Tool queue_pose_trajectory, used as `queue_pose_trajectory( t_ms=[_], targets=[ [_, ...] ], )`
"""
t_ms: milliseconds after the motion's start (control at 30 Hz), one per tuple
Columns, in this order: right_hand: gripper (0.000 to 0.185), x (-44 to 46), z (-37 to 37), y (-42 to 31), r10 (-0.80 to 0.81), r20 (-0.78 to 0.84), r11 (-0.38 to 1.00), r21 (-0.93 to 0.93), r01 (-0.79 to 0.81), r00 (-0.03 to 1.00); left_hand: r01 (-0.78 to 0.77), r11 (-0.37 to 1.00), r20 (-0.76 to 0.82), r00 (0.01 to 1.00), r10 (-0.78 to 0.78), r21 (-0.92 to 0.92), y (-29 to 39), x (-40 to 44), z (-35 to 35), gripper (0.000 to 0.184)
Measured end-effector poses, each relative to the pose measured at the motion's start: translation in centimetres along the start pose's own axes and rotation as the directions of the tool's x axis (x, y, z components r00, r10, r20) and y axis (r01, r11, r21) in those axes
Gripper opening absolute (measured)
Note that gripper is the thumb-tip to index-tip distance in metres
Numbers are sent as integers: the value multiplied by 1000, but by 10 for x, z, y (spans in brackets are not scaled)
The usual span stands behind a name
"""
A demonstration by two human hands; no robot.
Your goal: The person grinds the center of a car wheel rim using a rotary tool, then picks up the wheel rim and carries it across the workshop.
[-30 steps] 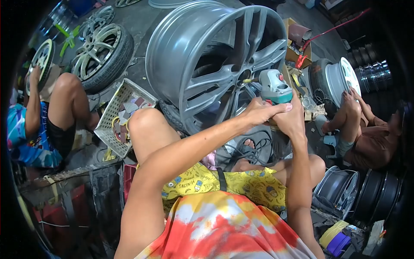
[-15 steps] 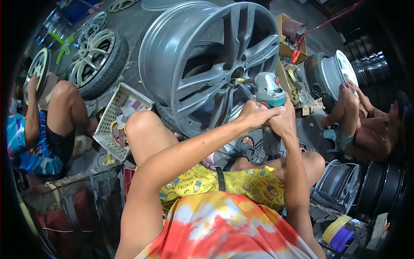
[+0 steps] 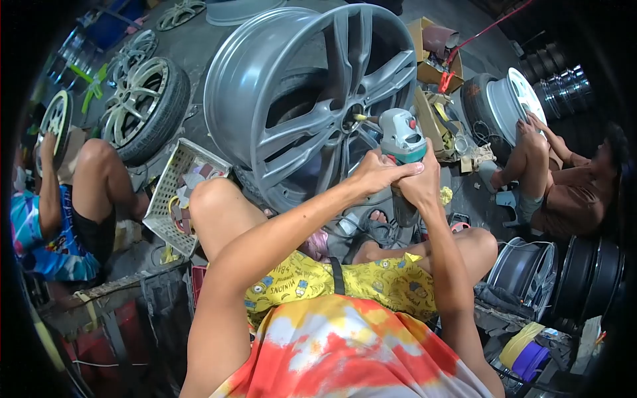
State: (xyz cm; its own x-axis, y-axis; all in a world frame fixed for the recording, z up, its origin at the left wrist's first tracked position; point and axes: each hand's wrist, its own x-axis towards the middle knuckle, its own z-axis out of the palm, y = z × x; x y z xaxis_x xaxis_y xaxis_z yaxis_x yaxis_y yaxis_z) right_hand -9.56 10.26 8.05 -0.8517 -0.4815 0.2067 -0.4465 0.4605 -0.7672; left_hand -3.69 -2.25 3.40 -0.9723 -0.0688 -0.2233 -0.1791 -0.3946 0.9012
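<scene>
A large grey alloy wheel rim [image 3: 229,93] stands upright in front of my knees, its spokes facing right. Both hands are wrapped round a power tool [image 3: 400,132] with a grey and green head and a red button. My left hand [image 3: 381,174] grips it from the left, and my right hand [image 3: 423,184] holds its body from the right, close against the left. The tool's thin, yellowish tip [image 3: 360,117] points left at the rim's hub. Whether the tip touches the metal I cannot tell.
A plastic basket [image 3: 161,211] of scraps lies left of my knee. A tyred wheel [image 3: 157,142] is beyond it. People sit at the left and right, each with hands on a wheel. Cardboard boxes [image 3: 426,119] stand right of the rim; more rims [image 3: 521,272] lie lower right.
The rim, the tool and both hands have shifted left in view. The hands keep their grip on the tool. Around them the whole scene has shifted slightly too.
</scene>
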Motion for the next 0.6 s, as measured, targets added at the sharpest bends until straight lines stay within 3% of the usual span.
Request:
queue_pose_trajectory(
  t_ms=[133, 200, 333, 467, 533, 600],
  targets=[
    [61, 0, -10, -16, 53, 80, 997, -53, -49, 995, 5, 1000, -84, 996, -5, 0, 17, -17, 8, 64],
    [62, 3, -15, -30, 78, 89, 997, -36, -75, 993, 227, 973, 15, 974, -227, 34, 30, -19, 6, 64],
    [60, 9, -19, -47, 66, 46, 989, -139, -59, 997, -45, 990, 47, 998, 51, -130, 31, -15, 7, 59],
    [59, 11, -18, -48, 48, 97, 990, -140, -34, 994, -9, 991, 28, 1000, 13, -134, 31, -24, 7, 59],
    [59, 7, -16, -45, 58, 99, 991, -127, -45, 993, 57, 997, -21, 998, -58, -48, 33, -24, 8, 59],
    [60, 7, -14, -42, 64, 40, 988, -141, -58, 997, 19, 998, 48, 999, -17, -59, 29, -19, 4, 58]
  ],
)
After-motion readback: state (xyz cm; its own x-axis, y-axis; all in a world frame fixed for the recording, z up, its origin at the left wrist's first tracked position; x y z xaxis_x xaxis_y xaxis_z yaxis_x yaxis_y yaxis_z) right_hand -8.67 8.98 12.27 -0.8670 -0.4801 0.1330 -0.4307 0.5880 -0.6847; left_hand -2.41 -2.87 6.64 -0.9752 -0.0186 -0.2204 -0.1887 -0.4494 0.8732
